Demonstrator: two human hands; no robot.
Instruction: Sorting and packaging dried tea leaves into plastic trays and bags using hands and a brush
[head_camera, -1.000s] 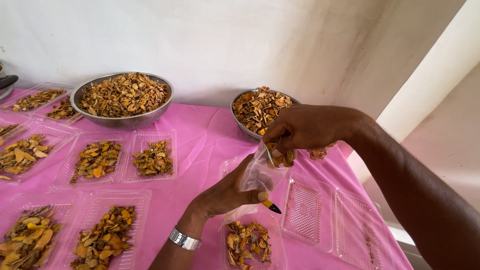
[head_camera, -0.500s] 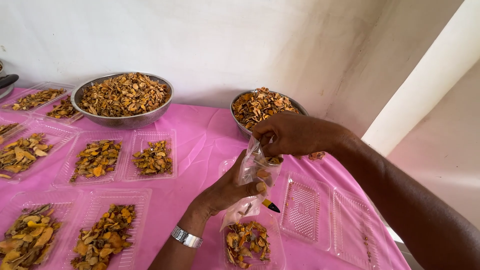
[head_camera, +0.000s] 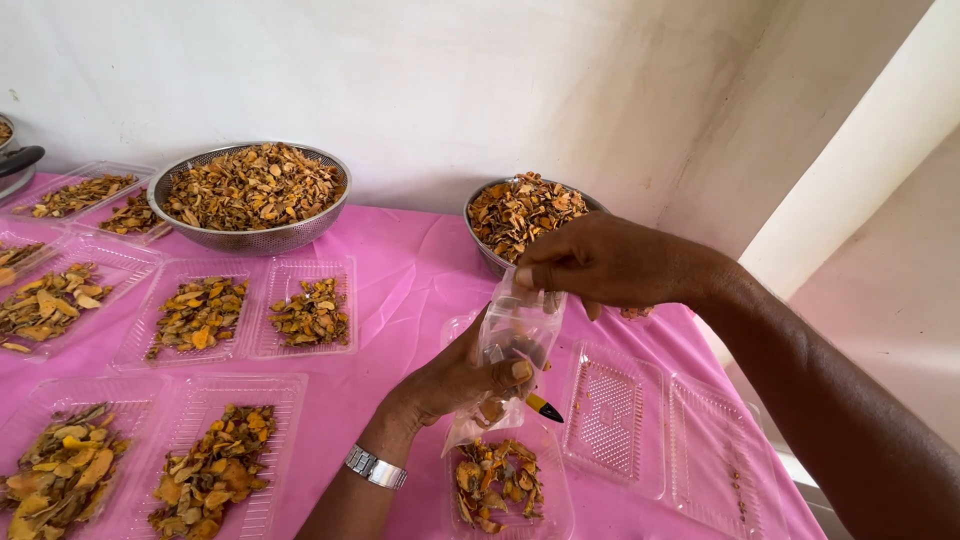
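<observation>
Holding: left hand (head_camera: 462, 378) clamped round bag (head_camera: 512, 345)
Pinching: right hand (head_camera: 610, 265) closed on bag's top, directly above left
Axis: bag upright
Below: tray (head_camera: 505, 485)

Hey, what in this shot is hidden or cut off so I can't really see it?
- Head view: contents of the clear bag, masked by glare and the left hand.
- Right hand covers part of the smaller bowl.
- Black-and-yellow pen-like tip: the rest is behind the bag.
- Trays at the left edge are cut off.

Silver metal wristwatch (head_camera: 375, 467) on left wrist
</observation>
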